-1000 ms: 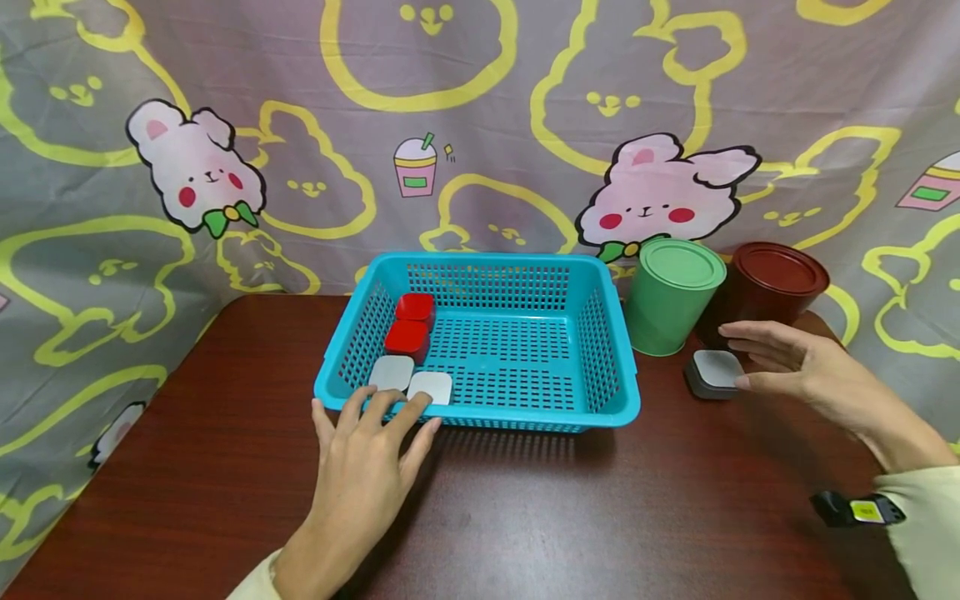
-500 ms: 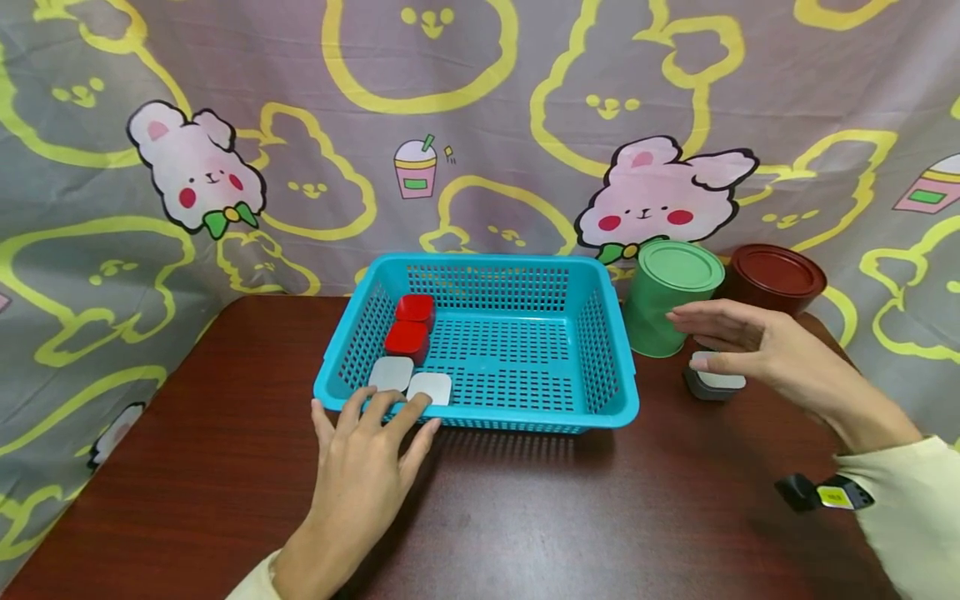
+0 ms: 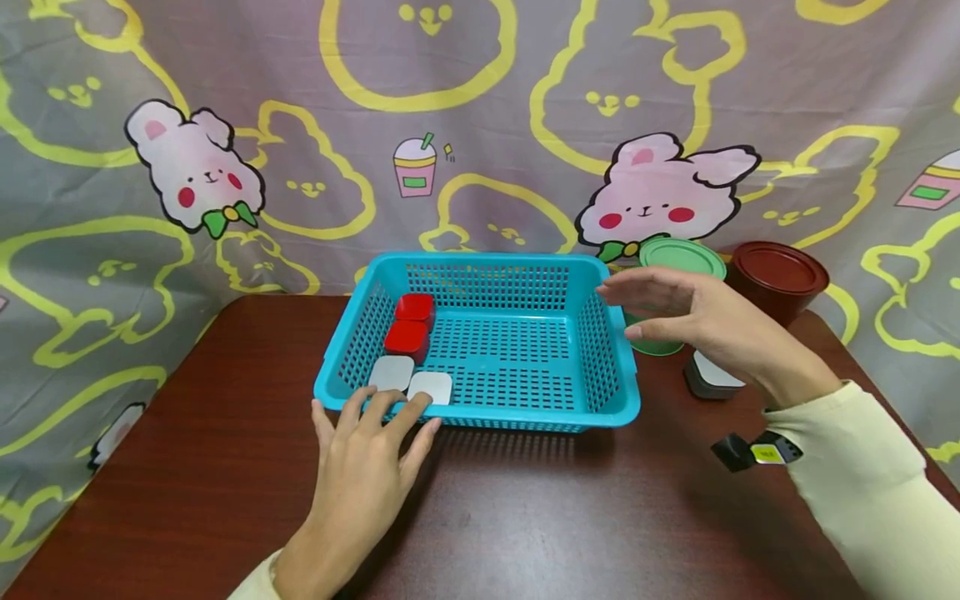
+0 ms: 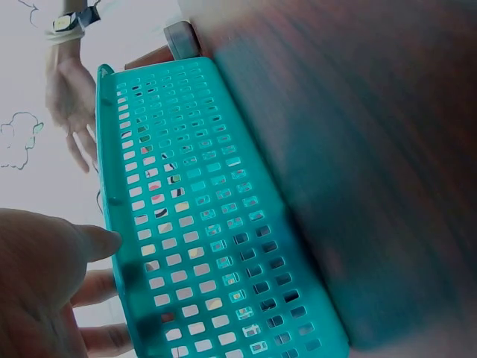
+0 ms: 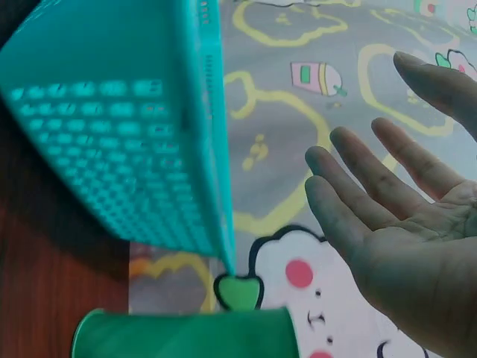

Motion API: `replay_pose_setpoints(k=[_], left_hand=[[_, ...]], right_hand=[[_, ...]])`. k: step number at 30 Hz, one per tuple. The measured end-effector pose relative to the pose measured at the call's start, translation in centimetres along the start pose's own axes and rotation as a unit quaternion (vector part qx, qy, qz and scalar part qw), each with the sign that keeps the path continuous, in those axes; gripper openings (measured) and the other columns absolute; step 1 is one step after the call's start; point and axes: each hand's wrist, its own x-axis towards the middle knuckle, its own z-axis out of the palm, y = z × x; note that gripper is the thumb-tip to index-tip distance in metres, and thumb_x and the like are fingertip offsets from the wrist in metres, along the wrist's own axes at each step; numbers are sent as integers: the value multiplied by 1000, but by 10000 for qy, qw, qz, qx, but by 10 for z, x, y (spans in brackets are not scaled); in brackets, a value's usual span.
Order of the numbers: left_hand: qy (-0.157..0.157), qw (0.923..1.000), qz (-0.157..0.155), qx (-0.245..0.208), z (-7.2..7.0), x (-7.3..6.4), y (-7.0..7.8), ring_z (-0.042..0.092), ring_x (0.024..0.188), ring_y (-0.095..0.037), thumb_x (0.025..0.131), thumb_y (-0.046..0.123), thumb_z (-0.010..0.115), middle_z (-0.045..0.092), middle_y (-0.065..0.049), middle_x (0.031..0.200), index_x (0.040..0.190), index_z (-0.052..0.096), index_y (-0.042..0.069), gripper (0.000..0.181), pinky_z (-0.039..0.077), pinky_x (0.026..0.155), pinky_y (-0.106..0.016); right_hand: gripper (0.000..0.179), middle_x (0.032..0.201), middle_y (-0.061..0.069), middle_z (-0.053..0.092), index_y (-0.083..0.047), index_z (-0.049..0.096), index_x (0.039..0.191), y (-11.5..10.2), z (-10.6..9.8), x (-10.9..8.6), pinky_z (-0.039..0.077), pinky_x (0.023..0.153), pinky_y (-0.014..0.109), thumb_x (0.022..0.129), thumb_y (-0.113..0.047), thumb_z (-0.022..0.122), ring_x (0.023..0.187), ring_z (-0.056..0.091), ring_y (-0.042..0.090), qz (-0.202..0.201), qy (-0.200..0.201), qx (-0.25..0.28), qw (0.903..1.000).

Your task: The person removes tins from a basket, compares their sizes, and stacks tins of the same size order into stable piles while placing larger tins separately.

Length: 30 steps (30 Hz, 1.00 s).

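Note:
A turquoise plastic basket (image 3: 495,415) with slotted walls sits on the table. My left hand (image 3: 367,458) holds its front rim near the left corner, fingers hooked over the edge; in the left wrist view the thumb (image 4: 100,242) lies against the outer side. Inside, two red blocks (image 3: 408,337) line the left wall, and two white-topped blocks (image 3: 431,387) stand near my left fingers. My right hand (image 3: 675,312) hovers by the basket's right rim with nothing in it, fingers extended and thumb apart. Behind it the green can (image 3: 678,254) is partly hidden.
Right of the basket, a dark grey block (image 3: 712,377) with a pale top sits on the brown table (image 3: 525,517), partly covered by my right wrist. A dark red can (image 3: 780,271) stands beside the green one. A patterned cloth (image 3: 480,125) hangs behind the table.
My right hand has moved left, from beside the grey block, across the green can to the basket's right rim, holding nothing. The left hand and the blocks have stayed put.

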Motion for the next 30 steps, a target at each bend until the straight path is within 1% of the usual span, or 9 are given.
replay_pose_setpoints(k=[1,4,7,12,17,21,25,30], left_hand=[[-13,10000,-11,-1,0,0,0,64,117,-44,93,38,79,75,-11,109,118,79,21,31,26,101,-92],[-34,10000,-28,1,-1,1,0,64,117,-44,93,38,79,75,-11,109,119,79,20,31,26,101,-92],[-40,10000,-30,6,0,1,1,64,117,-43,93,38,79,75,-11,109,118,80,20,31,26,101,-92],[-31,10000,-25,5,0,0,1,64,116,-43,92,38,80,76,-11,108,118,80,20,31,26,101,-92],[5,10000,-12,16,0,1,0,64,116,-43,91,38,81,76,-11,108,117,80,20,32,26,101,-92],[62,10000,10,-4,0,-1,0,65,115,-44,92,38,80,76,-10,107,117,80,20,30,27,100,-92],[84,10000,14,-7,0,-1,0,65,115,-44,93,39,80,76,-10,107,116,80,21,30,27,100,-92],[104,9999,33,-12,0,0,1,65,115,-44,92,37,81,75,-11,107,116,80,20,30,27,100,-92]], right_hand=[[50,149,1,62,-25,58,146,-3,1,3,57,97,23,99,-22,73,139,57,20,-7,-10,72,10000],[50,147,1,63,-21,59,145,-9,4,15,56,98,24,98,-20,74,138,58,21,-127,-91,300,9994],[49,145,2,65,-18,60,144,-16,9,29,57,98,27,96,-17,75,133,62,20,-162,-164,577,9981],[49,144,4,65,-14,60,143,-24,19,52,57,101,33,96,-12,73,132,64,21,-408,-383,916,9942],[49,145,5,65,-11,59,144,-28,30,72,55,105,37,97,-10,70,135,62,24,-638,-691,1234,9879],[49,147,11,63,-8,58,145,-30,40,88,55,105,38,97,-6,68,135,62,25,-844,-907,1540,9803],[49,147,13,62,-7,59,144,-34,49,102,55,107,40,96,-5,67,134,63,27,-1051,-946,1716,9750],[50,146,14,62,-4,58,144,-38,61,116,53,110,46,95,-5,68,133,63,30,-1070,-977,1834,9723]])
